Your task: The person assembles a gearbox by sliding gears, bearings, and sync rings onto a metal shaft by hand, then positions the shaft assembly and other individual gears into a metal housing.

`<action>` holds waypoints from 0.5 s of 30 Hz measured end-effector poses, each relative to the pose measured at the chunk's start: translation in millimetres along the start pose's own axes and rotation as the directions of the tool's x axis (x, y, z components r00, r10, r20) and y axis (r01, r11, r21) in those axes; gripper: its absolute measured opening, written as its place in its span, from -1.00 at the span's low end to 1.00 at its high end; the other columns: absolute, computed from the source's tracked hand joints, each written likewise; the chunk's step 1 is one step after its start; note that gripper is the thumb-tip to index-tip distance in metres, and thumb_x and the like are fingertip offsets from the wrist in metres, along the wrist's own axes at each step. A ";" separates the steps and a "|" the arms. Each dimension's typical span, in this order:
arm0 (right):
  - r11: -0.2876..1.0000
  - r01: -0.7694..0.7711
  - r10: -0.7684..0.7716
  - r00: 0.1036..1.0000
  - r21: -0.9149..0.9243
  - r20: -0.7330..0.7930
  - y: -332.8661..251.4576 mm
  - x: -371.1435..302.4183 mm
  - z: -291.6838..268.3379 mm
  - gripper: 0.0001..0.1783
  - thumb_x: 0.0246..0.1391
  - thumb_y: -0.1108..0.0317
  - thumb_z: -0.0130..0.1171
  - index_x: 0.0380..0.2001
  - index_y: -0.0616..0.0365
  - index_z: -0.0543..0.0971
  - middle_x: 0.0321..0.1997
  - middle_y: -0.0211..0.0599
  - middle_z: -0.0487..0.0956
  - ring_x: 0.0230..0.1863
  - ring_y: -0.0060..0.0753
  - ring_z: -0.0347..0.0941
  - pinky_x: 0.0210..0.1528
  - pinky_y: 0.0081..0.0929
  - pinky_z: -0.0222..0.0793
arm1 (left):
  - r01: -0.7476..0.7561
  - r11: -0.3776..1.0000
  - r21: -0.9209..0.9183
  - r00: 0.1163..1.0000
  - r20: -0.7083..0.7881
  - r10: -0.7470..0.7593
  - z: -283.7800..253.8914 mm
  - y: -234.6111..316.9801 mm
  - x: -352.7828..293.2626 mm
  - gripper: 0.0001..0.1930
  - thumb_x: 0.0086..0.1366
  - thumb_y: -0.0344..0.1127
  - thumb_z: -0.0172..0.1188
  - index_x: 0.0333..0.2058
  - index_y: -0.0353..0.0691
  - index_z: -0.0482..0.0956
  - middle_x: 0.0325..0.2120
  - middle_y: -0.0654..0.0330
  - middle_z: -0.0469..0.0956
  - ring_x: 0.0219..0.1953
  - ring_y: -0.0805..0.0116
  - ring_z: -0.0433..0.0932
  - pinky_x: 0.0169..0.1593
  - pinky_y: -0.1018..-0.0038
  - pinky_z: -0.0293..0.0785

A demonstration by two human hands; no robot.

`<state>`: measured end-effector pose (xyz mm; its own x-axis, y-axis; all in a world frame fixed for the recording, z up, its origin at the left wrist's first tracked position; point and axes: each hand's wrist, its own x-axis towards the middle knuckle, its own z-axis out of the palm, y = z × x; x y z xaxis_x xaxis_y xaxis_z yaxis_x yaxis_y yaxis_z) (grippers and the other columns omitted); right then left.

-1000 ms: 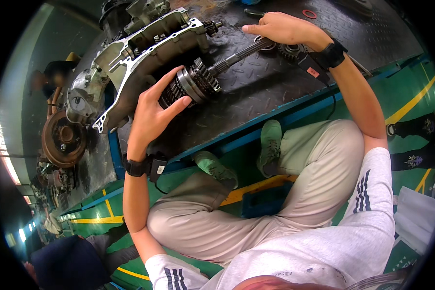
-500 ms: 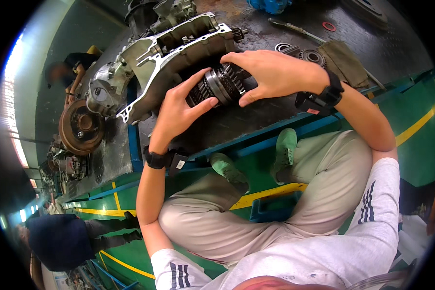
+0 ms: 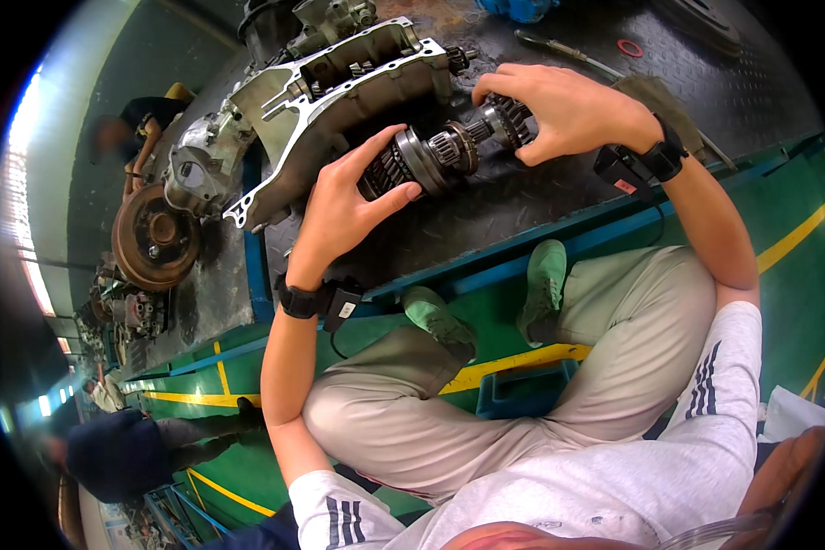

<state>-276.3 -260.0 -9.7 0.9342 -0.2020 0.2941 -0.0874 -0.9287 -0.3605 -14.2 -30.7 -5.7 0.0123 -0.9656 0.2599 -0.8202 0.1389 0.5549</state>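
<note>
Over the near part of the dark metal bench [image 3: 577,197], my left hand [image 3: 344,197] is wrapped round the left end of a gear shaft [image 3: 417,160] with toothed gears and a smooth ring. My right hand [image 3: 573,110] grips a dark toothed gear [image 3: 507,121] at the shaft's right end, apart from the other gears. Between the two hands a stretch of bare shaft and a bearing-like collar show. Just behind lies an open aluminium gearbox housing [image 3: 376,96], with more gears inside it.
A rusty brake disc [image 3: 159,236] lies at the left. Behind my right hand are a screwdriver-like tool [image 3: 568,52], a red ring [image 3: 630,48] and a brown cloth [image 3: 655,101]. Another person [image 3: 137,137] works at the far left; a second [image 3: 124,454] stands lower left.
My right hand has drawn the gear to the right along the shaft, away from the ring, baring the collar and shaft. My left hand stays nearly in place.
</note>
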 end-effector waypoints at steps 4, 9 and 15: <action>0.999 -0.020 0.018 0.999 0.036 0.043 14.0 -3.0 -9.0 -0.29 -0.17 0.33 0.41 0.15 0.22 0.52 0.00 0.00 0.60 0.05 0.12 0.55 0.15 -0.12 0.47 | -0.052 0.998 0.022 0.999 -0.002 0.052 0.2 -2.8 0.3 -0.20 0.23 -0.12 0.61 0.42 -0.17 0.55 0.16 -0.11 0.73 0.14 -0.09 0.74 0.27 0.23 0.57; 0.981 -0.086 0.075 0.995 0.174 0.066 9.6 -1.7 -8.5 -0.30 -0.17 0.32 0.40 0.12 0.30 0.52 -0.04 0.06 0.61 -0.05 0.08 0.52 0.08 -0.16 0.46 | -0.074 0.995 0.064 0.997 -0.012 0.075 -3.3 5.0 -7.4 -0.18 0.18 -0.22 0.60 0.43 -0.15 0.55 0.16 -0.10 0.73 0.13 -0.06 0.74 0.29 0.24 0.56; 0.986 -0.063 0.058 0.998 0.151 0.039 0.6 -0.1 -4.5 -0.32 -0.16 0.32 0.41 0.11 0.32 0.53 -0.13 0.09 0.61 -0.14 0.01 0.55 -0.02 -0.16 0.47 | -0.039 0.994 0.100 0.999 -0.004 0.040 -6.1 6.4 -14.1 -0.15 0.14 -0.25 0.62 0.44 -0.14 0.56 0.14 -0.09 0.75 0.10 -0.04 0.75 0.28 0.26 0.57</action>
<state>-278.0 -262.0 -6.0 0.9403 -0.2432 0.2383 -0.0928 -0.8564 -0.5079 -16.1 -14.9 -1.0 -0.0180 -0.9582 0.2854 -0.8729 0.1542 0.4628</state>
